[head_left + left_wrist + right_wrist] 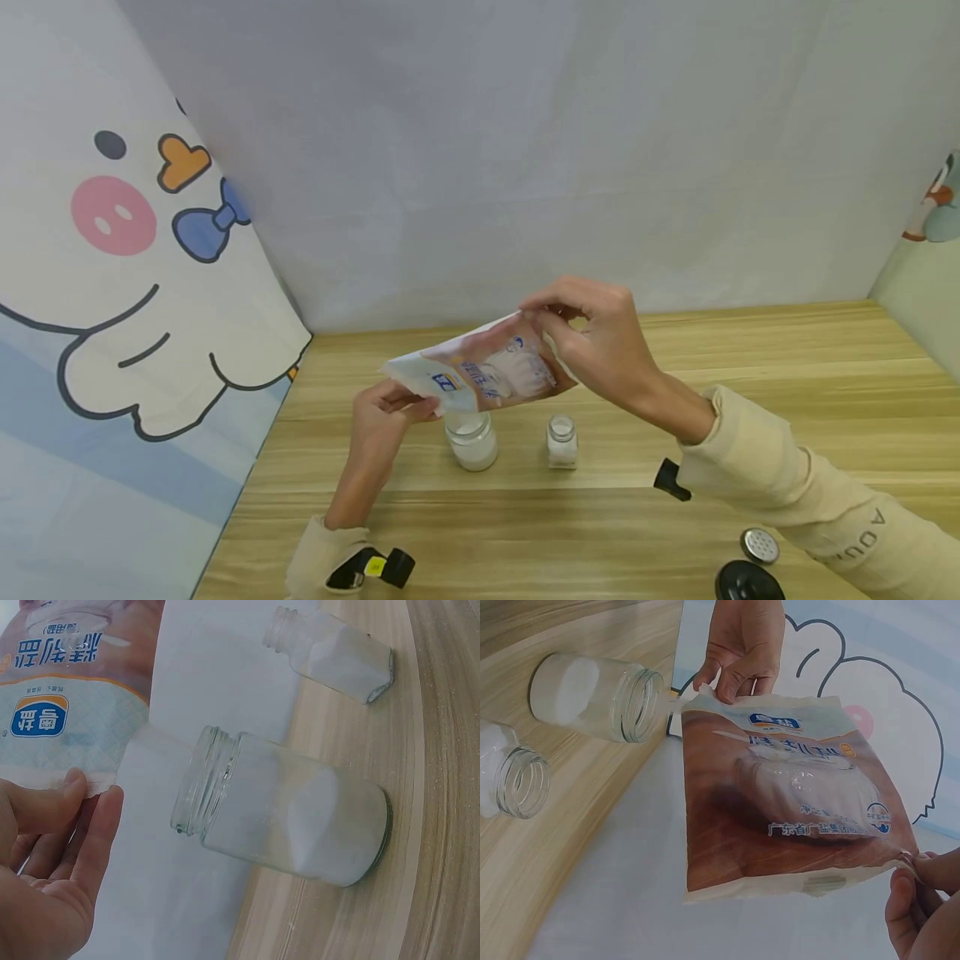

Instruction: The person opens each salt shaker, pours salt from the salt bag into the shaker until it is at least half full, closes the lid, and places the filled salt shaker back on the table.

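Observation:
A bag of salt, pink-brown and pale blue with Chinese print, is held tilted above the wooden table. My left hand pinches its lower, pale blue end between thumb and fingers. At the raised far end, my right hand pinches a corner of the bag. Below the lower end stands an open glass jar, partly filled with white salt heaped to one side. A faint whitish streak runs from the bag's corner to the jar's mouth in the left wrist view. To its right stands a smaller open glass bottle holding white salt.
A perforated metal lid and a round black lid lie at the table's front right, near my right sleeve. Behind the table hangs a pale grey cloth. A cartoon-printed sheet borders the left side.

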`<state>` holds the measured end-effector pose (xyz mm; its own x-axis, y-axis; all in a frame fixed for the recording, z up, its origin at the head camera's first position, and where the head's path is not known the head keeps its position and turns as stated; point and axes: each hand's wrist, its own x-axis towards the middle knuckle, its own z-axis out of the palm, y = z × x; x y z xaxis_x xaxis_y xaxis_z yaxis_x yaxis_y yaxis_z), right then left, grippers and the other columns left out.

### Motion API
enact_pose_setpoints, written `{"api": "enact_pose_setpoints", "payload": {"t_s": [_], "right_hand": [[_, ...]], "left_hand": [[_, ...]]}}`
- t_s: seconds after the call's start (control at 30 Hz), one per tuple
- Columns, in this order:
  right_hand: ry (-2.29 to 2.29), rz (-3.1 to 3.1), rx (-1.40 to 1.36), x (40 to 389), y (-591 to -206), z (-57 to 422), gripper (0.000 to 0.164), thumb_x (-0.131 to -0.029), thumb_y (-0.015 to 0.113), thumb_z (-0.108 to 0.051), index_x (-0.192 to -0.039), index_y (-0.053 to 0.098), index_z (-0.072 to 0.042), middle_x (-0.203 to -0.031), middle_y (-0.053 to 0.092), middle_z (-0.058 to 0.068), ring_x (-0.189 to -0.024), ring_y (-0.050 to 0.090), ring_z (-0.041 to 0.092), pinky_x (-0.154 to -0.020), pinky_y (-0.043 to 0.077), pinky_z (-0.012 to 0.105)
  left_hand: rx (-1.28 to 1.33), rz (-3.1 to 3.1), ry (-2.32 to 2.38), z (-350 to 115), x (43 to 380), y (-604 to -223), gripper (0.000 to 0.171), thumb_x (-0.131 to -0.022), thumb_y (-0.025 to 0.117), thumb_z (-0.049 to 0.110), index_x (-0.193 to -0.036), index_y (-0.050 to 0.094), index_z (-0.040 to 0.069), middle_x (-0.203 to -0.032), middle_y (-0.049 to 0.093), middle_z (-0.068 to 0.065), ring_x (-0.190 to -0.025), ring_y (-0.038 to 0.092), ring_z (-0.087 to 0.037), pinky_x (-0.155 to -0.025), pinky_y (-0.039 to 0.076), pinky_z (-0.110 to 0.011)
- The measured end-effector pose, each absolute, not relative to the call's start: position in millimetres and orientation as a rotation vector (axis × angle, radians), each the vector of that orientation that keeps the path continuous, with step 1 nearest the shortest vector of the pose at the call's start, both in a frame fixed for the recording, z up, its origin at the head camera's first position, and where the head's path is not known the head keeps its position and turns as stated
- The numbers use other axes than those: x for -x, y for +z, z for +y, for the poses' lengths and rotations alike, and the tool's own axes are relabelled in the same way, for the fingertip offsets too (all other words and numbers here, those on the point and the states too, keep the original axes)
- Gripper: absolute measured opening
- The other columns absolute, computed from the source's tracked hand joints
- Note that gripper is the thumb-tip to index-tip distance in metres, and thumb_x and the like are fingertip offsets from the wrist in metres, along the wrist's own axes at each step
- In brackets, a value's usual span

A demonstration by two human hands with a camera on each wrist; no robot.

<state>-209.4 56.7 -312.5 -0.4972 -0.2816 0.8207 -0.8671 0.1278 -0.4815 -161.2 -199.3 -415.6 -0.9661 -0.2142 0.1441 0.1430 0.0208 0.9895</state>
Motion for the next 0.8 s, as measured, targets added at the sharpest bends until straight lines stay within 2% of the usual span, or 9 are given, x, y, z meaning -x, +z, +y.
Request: {"api": "enact_pose_setpoints", "payload": {"t_s": [0.8], "right_hand": [[1.370, -1.864, -1.102, 210.2, -312.2, 56.0, 0.017, -0.079, 0.064, 0.014, -0.083, 0.072, -0.001, -0.079, 0.069, 0.004, -0.067, 0.062, 0.012, -0.060, 0.052, 0.020]], "left_hand": [[-0.080, -2.043, -2.036, -198.4, 161.0, -416.4, 0.021, -0.077, 0.069, -0.013, -0.097, 0.065, -0.011, -0.089, 0.069, -0.014, -0.080, 0.068, -0.023, -0.069, 0.059, -0.037]]}}
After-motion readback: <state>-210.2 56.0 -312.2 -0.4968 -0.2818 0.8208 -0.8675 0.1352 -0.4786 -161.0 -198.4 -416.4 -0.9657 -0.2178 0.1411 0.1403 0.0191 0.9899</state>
